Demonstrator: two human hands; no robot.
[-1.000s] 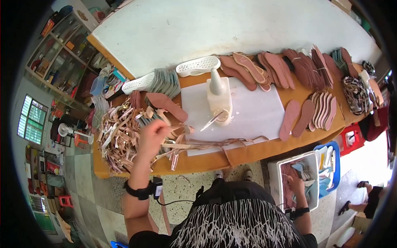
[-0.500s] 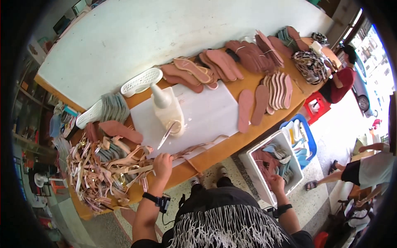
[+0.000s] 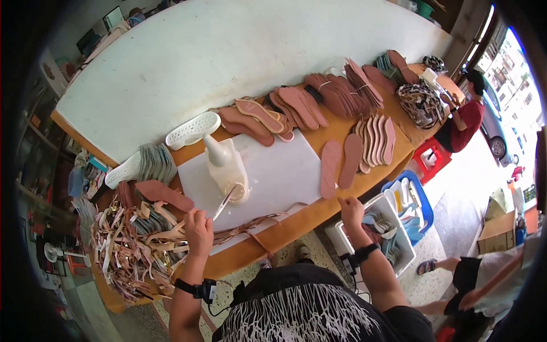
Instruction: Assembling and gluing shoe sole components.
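Brush point(image 3: 224, 204) gripped in left hand point(image 3: 198, 225) fingers; right hand point(image 3: 351, 209) fingers curled at table edge point(image 3: 319, 212).

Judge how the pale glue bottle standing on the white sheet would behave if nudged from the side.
The glue bottle would probably tip rather than slide: it stands tall with a narrow neck and slanted nozzle. Its pale plastic body looks soft, so likely squeezable and not fragile. A thin applicator held by the left hand reaches its base, so a nudge might knock that too.
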